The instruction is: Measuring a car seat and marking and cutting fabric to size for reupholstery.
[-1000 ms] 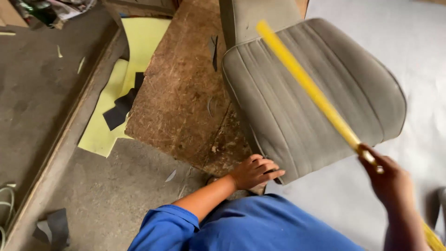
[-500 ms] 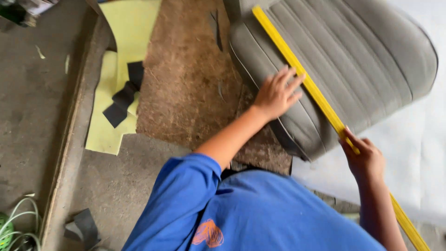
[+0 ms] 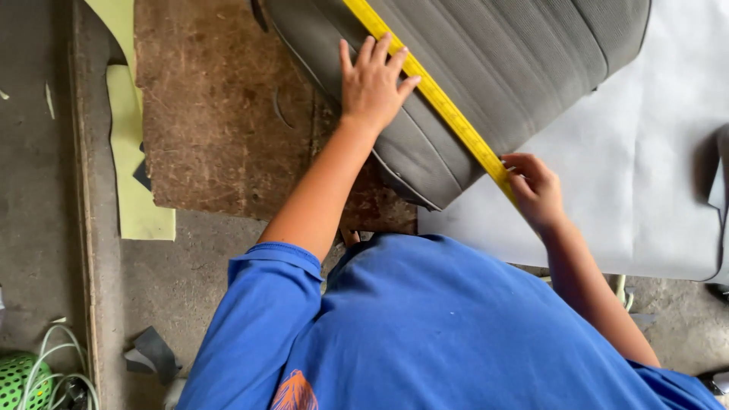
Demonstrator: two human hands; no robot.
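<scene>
A long yellow measuring stick lay slantwise across a grey ribbed seat cushion, running from beyond the left hand's fingertips down to the right hand at the cushion's near edge. The stick was flat and narrow, with fine markings too small to make out. The cushion's cover was stitched in parallel ribs, with a piped seam along the rounded edge below the left palm. The left hand lay flat on the cushion, fingers spread and pointing away from the person, its fingertips touching the stick and the arm stretched out from a blue sleeve. The right hand was closed around the stick's lower end, fingers curled over it and the wrist bent inward. Under and beyond the right hand, a pale grey sheet was spread beneath the cushion. To the left of the left arm sat a worn brown board, with a piece of yellow foam past it. All of it rested on a grey concrete floor. Near the person's left elbow, a green perforated basket with pale cord sat at the edge of the view.
</scene>
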